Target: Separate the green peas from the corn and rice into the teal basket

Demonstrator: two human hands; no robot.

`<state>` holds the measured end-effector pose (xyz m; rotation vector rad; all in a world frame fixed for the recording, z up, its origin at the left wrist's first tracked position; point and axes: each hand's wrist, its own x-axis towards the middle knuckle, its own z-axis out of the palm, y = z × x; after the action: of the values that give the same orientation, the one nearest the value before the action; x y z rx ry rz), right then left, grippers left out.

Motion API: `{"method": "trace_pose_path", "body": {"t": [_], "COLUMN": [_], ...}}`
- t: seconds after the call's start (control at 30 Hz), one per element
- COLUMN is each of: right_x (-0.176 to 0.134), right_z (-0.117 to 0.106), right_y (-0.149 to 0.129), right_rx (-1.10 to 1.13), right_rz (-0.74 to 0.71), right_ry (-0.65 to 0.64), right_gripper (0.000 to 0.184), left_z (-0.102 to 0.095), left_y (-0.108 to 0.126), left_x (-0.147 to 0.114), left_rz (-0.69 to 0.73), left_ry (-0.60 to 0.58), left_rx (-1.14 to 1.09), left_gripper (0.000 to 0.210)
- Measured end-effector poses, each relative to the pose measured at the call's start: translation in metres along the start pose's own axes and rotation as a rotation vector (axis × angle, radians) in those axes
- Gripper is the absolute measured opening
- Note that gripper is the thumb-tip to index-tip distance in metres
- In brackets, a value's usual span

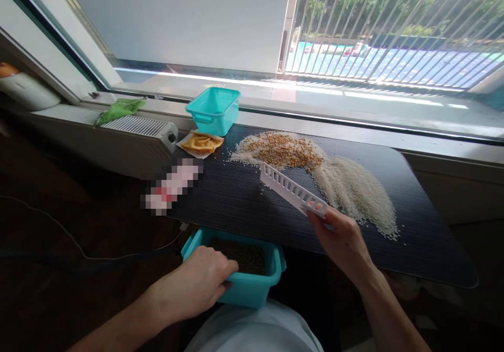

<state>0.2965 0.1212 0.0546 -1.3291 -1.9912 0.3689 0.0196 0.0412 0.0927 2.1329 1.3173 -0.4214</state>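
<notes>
My right hand point(346, 242) grips one end of a pale slotted plastic strip point(291, 188), held on edge over the dark table. Just past the strip lies a spread of white rice point(354, 189), and golden-yellow grains or beans point(289, 150) are strewn over its left part. My left hand point(207, 276) is closed on the near rim of a teal plastic bin point(252, 289). Small dark brownish grains point(250, 257) cover the inside of that bin, which is held below the table's front edge, close to my body.
A second teal bin point(220, 113) stands at the table's back left, by the window. Before it, a golden pastry-like piece point(202, 143) lies on white paper. A radiator point(137, 126) with a green cloth point(122, 109) is at left. The dark table point(425, 236) has a rounded right corner.
</notes>
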Motion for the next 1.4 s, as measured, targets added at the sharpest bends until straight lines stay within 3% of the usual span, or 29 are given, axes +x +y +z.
{"method": "trace_pose_path", "body": {"t": [0.33,0.6,0.73,0.93,1.2,1.4], "right_x": [-0.038,-0.060,-0.048,-0.021,-0.008,0.024], "right_z": [-0.025,-0.032,-0.024,0.002,0.004,0.037], "right_y": [0.022,0.013,0.010,0.004,-0.009,-0.028], "right_rx": [-0.085,0.031,0.023,0.005,0.118,0.182], "right_rz": [0.135,0.090,0.109,0.068,-0.003,-0.060], "right_ry": [0.153,0.139,0.168,0.069,0.006,-0.142], "right_gripper": [0.019,0.013,0.014,0.019,0.018,0.024], "left_z": [0.001,-0.001,-0.002,-0.001,-0.002,-0.003], "left_y": [-0.001,0.000,0.000,-0.002,-0.013,-0.026], "left_x": [0.002,0.001,0.004,0.002,-0.004,-0.012], "left_rz": [0.025,0.017,0.012,0.002,-0.036,-0.083], "left_ry": [0.017,0.021,0.015,0.007,0.004,-0.003], "left_rx": [0.005,0.021,0.024,0.009,0.004,-0.002], "left_gripper": [0.013,0.014,0.014,0.013,0.013,0.014]}}
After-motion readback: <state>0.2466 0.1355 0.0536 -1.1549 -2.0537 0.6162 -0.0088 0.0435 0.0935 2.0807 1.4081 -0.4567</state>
